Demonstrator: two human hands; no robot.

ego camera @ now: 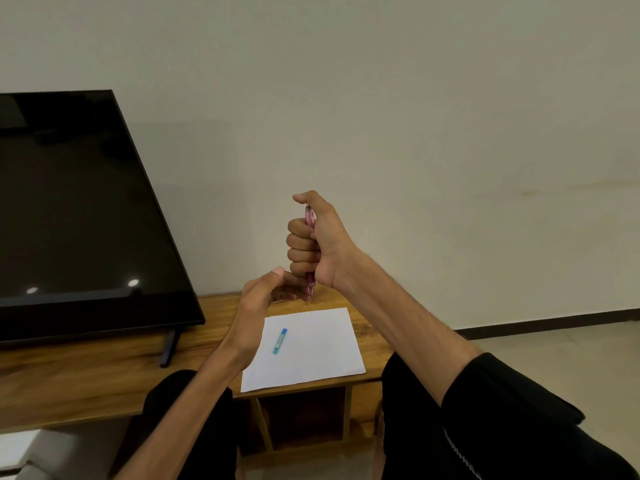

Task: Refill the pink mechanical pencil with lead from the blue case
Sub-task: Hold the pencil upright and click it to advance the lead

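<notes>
My right hand [313, 242] is fisted around the pink mechanical pencil [309, 216], held upright above the table, with my thumb pressed on its top end. The pencil's tip [310, 289] points down, just below my fist. My left hand [258, 301] sits right beside that tip, fingers curled toward it; whether they touch it or hold anything is hidden. The blue lead case [280, 341] lies on a white sheet of paper [318, 355] on the wooden table, below both hands and apart from them.
A large black screen [79, 216] on a stand leans at the left on the wooden table [104, 372]. A plain wall is behind. An open shelf [304, 417] is under the table. My knees in black cloth flank the table's front edge.
</notes>
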